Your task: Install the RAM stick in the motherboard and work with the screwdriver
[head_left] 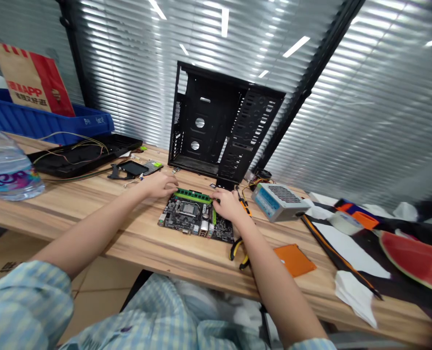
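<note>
Pliers (237, 250) hug the motherboard's (186, 216) right edge; at its far edge your left hand (161, 184) and right hand (227, 204) grip the memory stick (194, 196).

Fingers (170, 186) cover memory stick (194, 196) ends; water bottle (8, 167) cut off.

Wooden desk (73, 194), grey blinds (135, 73), black window frame (310, 82), beige floor tiles (92, 291)

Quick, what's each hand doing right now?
Left hand: fingers closed on the left end of the RAM stick.
Right hand: fingers closed on its right end.
</note>
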The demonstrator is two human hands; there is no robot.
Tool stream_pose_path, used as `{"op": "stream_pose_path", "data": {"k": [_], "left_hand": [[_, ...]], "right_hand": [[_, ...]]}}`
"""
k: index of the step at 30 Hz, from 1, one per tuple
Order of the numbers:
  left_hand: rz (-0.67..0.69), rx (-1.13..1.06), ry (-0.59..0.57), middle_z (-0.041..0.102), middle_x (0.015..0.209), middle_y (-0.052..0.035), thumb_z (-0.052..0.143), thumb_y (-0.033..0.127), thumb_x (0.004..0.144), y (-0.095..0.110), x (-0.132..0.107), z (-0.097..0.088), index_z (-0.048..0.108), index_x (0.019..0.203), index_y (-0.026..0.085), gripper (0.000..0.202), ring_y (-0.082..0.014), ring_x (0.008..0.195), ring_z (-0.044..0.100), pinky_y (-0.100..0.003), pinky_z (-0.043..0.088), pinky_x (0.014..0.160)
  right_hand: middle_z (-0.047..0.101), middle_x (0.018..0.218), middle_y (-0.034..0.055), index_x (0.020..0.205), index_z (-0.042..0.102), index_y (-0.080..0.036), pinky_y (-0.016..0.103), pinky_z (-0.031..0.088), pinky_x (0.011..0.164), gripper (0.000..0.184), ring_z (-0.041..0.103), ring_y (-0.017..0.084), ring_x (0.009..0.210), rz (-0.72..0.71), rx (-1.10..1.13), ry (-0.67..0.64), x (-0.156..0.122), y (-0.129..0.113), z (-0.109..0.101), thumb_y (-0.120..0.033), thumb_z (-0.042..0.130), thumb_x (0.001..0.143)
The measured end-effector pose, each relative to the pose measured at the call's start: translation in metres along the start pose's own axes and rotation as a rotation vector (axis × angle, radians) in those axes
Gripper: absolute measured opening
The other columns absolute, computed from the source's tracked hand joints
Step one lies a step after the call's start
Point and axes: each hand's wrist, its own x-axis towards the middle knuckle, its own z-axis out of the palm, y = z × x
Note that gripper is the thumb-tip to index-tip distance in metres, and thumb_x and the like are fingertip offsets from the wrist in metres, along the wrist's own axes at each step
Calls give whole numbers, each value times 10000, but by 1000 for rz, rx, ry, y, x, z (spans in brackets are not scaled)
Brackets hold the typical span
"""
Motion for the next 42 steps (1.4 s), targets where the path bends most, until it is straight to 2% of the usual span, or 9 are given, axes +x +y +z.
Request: {"op": "stream_pose_path", "data": {"k": [4,8,11,15,23,28,32,37,42], "left_hand": [[-237,186,41,680,1054,-97,431,400,876,-17,-7,-8,691,1026,190,367,-262,985,622,-343,435,850],[-515,315,-35,667,1110,-131,488,357,812,-36,-17,-14,704,991,200,322,-318,1013,615,-424,396,885],[-644,344,-100,673,1084,-170,508,402,802,-44,-23,-15,713,909,169,328,-361,1027,598,-501,348,912],[-756,334,-122,686,1058,-183,518,448,807,-47,-24,-13,710,952,171,367,-373,1045,589,-524,304,936],[-744,281,-160,693,1010,-194,522,402,796,-43,-21,-14,717,927,158,339,-386,1026,598,-545,294,930],[-777,313,-162,696,998,-176,530,431,776,-44,-22,-15,723,875,177,334,-373,1015,602,-538,309,923],[-751,330,-205,697,995,-187,534,414,766,-45,-21,-14,722,909,174,337,-376,1007,602,-539,332,906],[-732,327,-200,708,946,-162,525,445,771,-46,-19,-13,723,889,201,336,-366,983,609,-538,331,908],[-701,305,-224,711,978,-138,512,361,769,-49,-19,-10,710,904,221,277,-332,966,618,-535,330,906]], "right_hand": [[659,1165,66,1006,702,-225,370,314,868,297,552,217,1115,-21,4,12,0,0,-1,-188,454,847],[649,1192,64,1045,694,-237,372,324,869,313,548,219,1128,-7,-4,1,0,0,-1,-190,455,849],[634,1226,76,1075,692,-248,375,327,881,326,539,229,1141,9,-16,-20,0,1,-1,-200,454,857],[637,1217,80,1056,699,-246,376,328,882,312,543,232,1134,4,-16,-14,0,1,0,-204,463,855],[650,1190,58,1022,701,-244,367,325,858,296,553,215,1120,-12,-3,-3,0,1,-2,-190,460,859],[647,1196,73,1013,707,-240,369,319,856,295,551,227,1117,2,3,-19,0,-1,-3,-192,457,864],[653,1184,75,1010,707,-241,366,315,851,298,557,227,1103,1,9,-10,-1,-2,-5,-188,452,865],[656,1170,71,1006,703,-235,361,313,847,296,553,218,1108,-5,-4,-19,-1,-3,-5,-183,448,866],[659,1151,63,987,705,-235,359,310,852,291,554,215,1099,-6,9,-12,-1,-3,-6,-180,448,863]]}}
